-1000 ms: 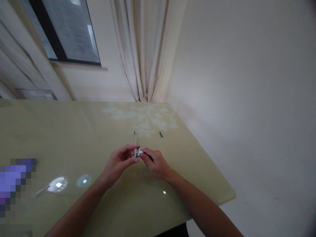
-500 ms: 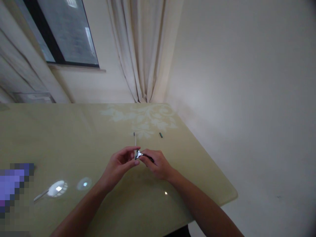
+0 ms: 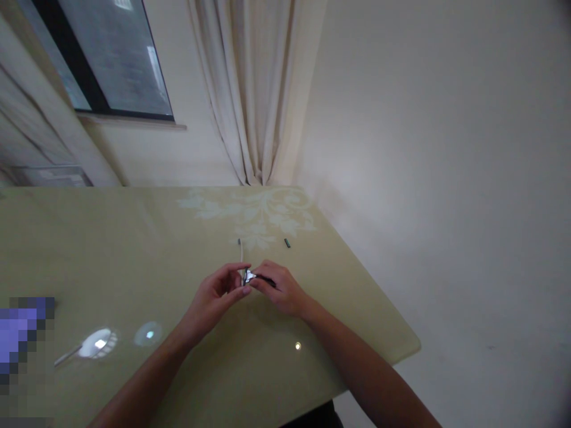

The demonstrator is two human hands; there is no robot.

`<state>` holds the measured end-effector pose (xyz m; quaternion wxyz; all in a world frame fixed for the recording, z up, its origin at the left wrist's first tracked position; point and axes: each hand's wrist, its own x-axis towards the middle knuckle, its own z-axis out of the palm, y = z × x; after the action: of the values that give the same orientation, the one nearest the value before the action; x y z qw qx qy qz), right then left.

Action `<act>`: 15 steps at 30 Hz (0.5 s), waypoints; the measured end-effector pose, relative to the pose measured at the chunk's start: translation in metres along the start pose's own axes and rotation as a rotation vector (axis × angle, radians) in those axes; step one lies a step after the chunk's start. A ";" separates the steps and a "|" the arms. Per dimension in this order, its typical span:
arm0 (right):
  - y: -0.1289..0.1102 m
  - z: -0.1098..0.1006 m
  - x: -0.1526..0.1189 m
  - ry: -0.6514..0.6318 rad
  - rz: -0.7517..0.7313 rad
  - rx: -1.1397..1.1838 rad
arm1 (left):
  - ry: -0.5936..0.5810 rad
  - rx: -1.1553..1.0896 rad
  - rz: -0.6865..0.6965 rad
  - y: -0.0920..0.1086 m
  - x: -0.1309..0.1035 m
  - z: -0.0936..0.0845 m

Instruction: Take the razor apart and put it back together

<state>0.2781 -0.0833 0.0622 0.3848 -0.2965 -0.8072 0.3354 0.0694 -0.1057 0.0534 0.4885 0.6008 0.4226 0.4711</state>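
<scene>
My right hand is closed around the dark handle of a razor, whose silver head points left. My left hand grips the razor's head end between thumb and fingertips, at a thin dark blade cartridge. Both hands are just above the table, with their fingertips close together. Beyond the left fingertips lies a white toothbrush, its lower part hidden by the hand. A small dark green strip, like another razor cartridge, rests on the table past my right hand.
The glossy pale table has a white floral pattern at its far end, and its right edge slants toward me. At the left are a thin white stick-like thing and a pixelated purple area. A curtain hangs behind the table.
The view has shifted slightly, moving the table things a little left. Both hands keep their hold on the razor, with my right hand tilted slightly differently.
</scene>
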 end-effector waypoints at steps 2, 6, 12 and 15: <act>0.002 -0.001 0.001 0.007 0.016 0.000 | 0.020 -0.012 0.003 0.002 0.000 0.000; 0.008 0.002 0.001 -0.004 0.039 -0.023 | 0.065 -0.029 0.000 0.002 0.002 0.002; 0.015 0.001 0.004 0.089 0.039 -0.016 | 0.074 0.151 0.045 -0.007 0.004 0.001; 0.029 -0.019 0.008 0.267 0.120 0.003 | 0.128 0.506 0.080 -0.016 0.004 -0.004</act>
<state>0.2955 -0.0544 0.0523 0.4683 -0.3856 -0.7292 0.3166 0.0652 -0.0982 0.0385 0.2759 0.6889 0.5329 0.4065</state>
